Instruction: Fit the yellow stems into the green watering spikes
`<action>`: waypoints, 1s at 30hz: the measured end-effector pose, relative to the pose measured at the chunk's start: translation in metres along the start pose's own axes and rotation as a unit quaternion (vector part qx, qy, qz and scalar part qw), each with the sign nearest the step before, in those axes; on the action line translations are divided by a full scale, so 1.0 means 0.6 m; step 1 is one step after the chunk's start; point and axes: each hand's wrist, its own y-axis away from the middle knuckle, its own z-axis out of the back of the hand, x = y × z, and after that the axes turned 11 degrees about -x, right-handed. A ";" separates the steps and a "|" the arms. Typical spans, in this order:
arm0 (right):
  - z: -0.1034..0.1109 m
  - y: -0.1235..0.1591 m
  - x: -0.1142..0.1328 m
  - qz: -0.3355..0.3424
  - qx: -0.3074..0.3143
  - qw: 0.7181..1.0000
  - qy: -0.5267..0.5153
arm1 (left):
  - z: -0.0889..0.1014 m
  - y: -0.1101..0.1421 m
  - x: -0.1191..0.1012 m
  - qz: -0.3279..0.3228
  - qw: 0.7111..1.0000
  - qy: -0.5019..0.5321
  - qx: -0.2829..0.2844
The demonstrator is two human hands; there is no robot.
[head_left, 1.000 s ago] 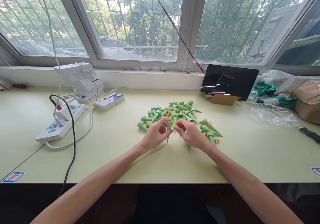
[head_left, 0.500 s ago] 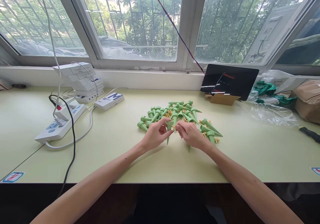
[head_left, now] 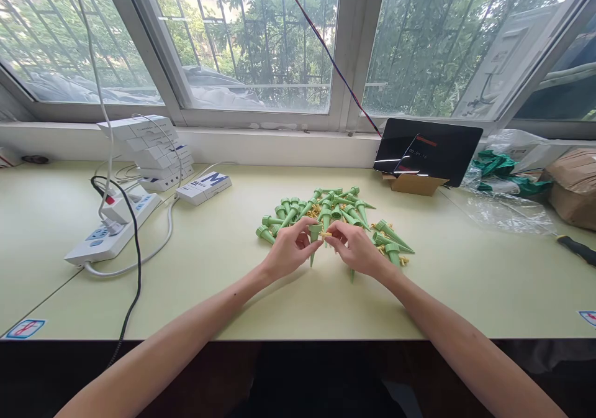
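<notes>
My left hand [head_left: 289, 250] is closed around a green plastic spike [head_left: 315, 234], its wide capped end up and its point down, above the table. Facing it, my right hand [head_left: 356, 249] pinches a small yellow piece [head_left: 325, 235] between thumb and fingers, close beside the green spike. Whether the two pieces touch, I cannot tell. Just behind both hands lies a pile of green spikes [head_left: 293, 205] with small yellow pieces mixed in. Several more green spikes [head_left: 393, 236] and yellow bits lie to the right of my right hand.
A white power strip [head_left: 116, 228] with cables stands on the left, near stacked white boxes [head_left: 158, 151] and a single white box [head_left: 205, 188]. At the back right a tablet [head_left: 428, 151] leans on a cardboard stand [head_left: 414, 185]. Plastic bags [head_left: 507, 176] and a dark-handled tool [head_left: 577, 249] lie at right.
The yellow piece has turned in my right hand's fingers and now lies more sideways, showing more of itself. My left hand and the green spike have barely moved.
</notes>
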 end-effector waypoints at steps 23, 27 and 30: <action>0.003 -0.001 0.008 -0.021 -0.001 1.000 -0.012 | 0.003 -0.002 -0.002 0.011 1.000 0.017 -0.004; 0.003 -0.001 0.007 -0.015 -0.007 1.000 -0.015 | 0.001 0.000 0.000 0.005 1.000 0.015 -0.006; 0.003 -0.001 0.005 -0.005 -0.005 1.000 -0.012 | 0.001 0.001 0.001 -0.001 1.000 0.008 -0.003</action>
